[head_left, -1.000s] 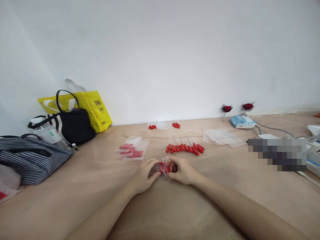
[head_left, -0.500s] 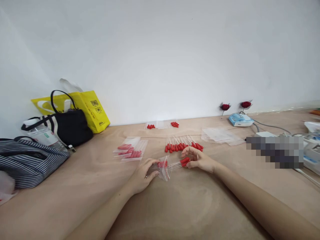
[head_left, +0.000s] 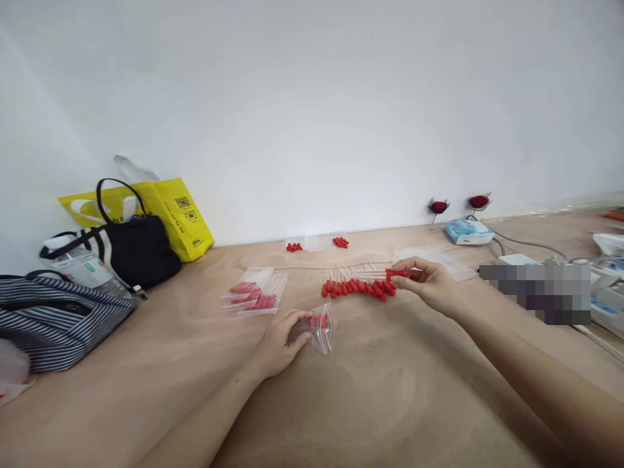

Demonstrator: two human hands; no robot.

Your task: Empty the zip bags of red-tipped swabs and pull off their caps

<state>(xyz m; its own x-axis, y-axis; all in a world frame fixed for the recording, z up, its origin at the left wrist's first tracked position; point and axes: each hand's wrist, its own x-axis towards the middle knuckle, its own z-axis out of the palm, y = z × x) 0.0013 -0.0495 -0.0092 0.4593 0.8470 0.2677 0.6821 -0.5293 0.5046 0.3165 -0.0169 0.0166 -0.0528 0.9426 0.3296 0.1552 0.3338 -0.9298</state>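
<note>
Plastic bag [head_left: 322,333], apparently pinched in left hand [head_left: 279,343].

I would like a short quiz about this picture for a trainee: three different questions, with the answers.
1. True or false: the left hand holds a zip-lock bag.
2. What does the right hand hold? A) a rose; B) red-tipped sticks; C) a bottle.
3. Fill in: the shopping bag behind the black handbag is coloured ____.

Key: 1. True. 2. B. 3. Yellow.
</note>
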